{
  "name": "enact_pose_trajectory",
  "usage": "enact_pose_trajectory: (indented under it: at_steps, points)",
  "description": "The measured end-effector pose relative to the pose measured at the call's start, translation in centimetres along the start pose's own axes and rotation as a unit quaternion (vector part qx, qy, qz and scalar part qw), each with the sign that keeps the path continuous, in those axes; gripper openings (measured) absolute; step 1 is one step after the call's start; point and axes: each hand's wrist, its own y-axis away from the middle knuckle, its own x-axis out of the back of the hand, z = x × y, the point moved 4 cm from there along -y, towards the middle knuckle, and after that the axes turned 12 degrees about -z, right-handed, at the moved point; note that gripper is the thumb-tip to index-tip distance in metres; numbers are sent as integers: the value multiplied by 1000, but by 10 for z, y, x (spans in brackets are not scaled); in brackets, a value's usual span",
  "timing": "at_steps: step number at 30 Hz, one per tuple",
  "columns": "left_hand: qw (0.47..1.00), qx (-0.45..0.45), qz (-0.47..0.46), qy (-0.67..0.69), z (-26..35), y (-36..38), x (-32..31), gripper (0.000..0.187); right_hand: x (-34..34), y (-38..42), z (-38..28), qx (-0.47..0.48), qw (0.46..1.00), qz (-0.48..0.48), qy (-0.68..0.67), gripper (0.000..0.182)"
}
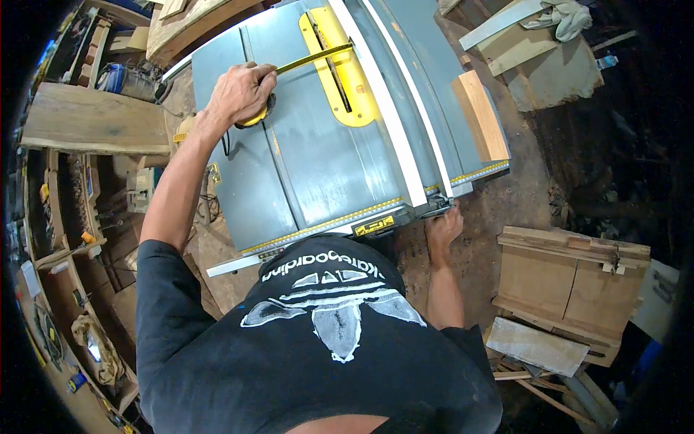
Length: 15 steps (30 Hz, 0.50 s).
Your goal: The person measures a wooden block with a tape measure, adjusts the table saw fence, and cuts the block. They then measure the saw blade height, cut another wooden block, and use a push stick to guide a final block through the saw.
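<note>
A grey table saw (318, 166) with a yellow blade insert (340, 69) fills the middle of the view. My left hand (242, 92) rests on the saw top, closed on a yellow tape measure (256, 116). Its yellow blade (314, 58) stretches right across the insert to the white rip fence (390, 108). My right hand (442, 228) sits below the front edge of the table, gripping the fence's lock lever at the front rail. My black shirt with a white logo covers the lower part of the view.
A wood block (481, 116) lies on the saw's right side. Wooden boxes and boards (571, 278) stand on the dirt floor at right. A plank (97, 119) and cluttered shelves (69, 239) line the left. Boards and a cloth (564, 18) lie at top right.
</note>
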Motion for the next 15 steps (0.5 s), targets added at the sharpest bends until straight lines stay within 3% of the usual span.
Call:
enact_pose_trajectory:
  at_steps: [6,8,15]
  points:
    - [1000,-2,5,20,-3,0,-2,37,-2,5,3,40,999,13,33,61]
    - [1000,2,-8,16,-2,0,-1,37,-7,2,6,-15,997,-63,30,70]
    - [1000,-11,1,11,-5,-1,-2,37,-6,4,4,7,998,-22,55,69]
